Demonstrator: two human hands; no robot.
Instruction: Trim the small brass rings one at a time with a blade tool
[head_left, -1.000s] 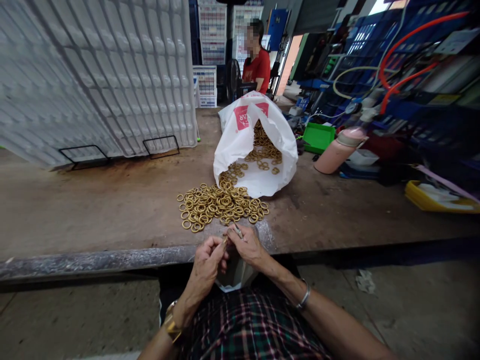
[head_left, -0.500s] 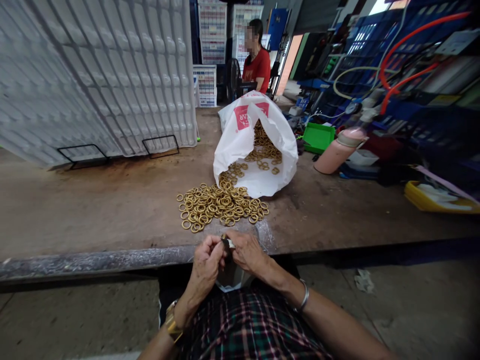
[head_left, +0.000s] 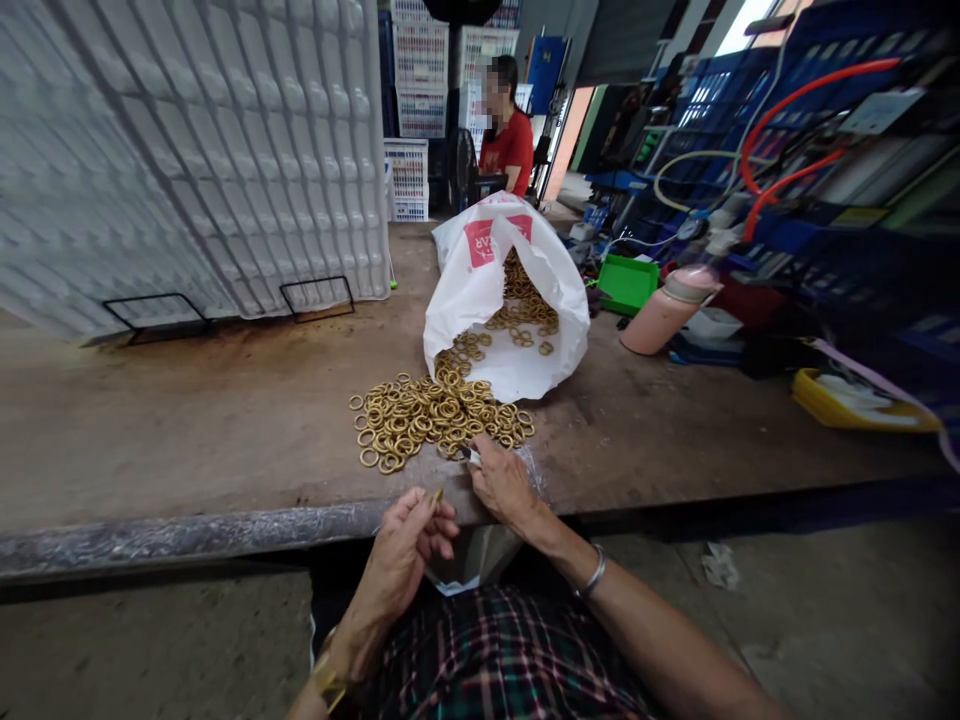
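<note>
Concrete floor (head_left: pixel 187 640) shows to either side of your lap, below the near edge of the desk (head_left: pixel 225 430). Between your knees sits a pale container (head_left: pixel 480 555); you cannot be told what is in it, for its inside is not clear from here.

Your left hand (head_left: pixel 405 545) is just in front of the desk's edge, thumb and forefinger pinching a gold-coloured ring (head_left: pixel 438 495) that seems to be edge-on, the other fingers loosely curled. Your right hand (head_left: pixel 504 485) is over the desk, closed around a small tool (head_left: pixel 473 457), its fingertips at the near side of the ring pile (head_left: pixel 427 415); whether they have hold of a ring cannot be made out.

So one ring is in your fingers, while a great many lie loose in the pile, and more spill from the mouth of the white sack (head_left: pixel 461 310) behind it. By the look of it, most of the handling is left; no finished group shows on the desk.

Further off to the right are a yellow tray (head_left: pixel 817 400), a pink bottle (head_left: pixel 652 325) and a green tray (head_left: pixel 628 287). White ribbed panels (head_left: pixel 300 150) stand at the left, and beyond everything a co-worker in red (head_left: pixel 514 150) is near stacked crates (head_left: pixel 421 60).
</note>
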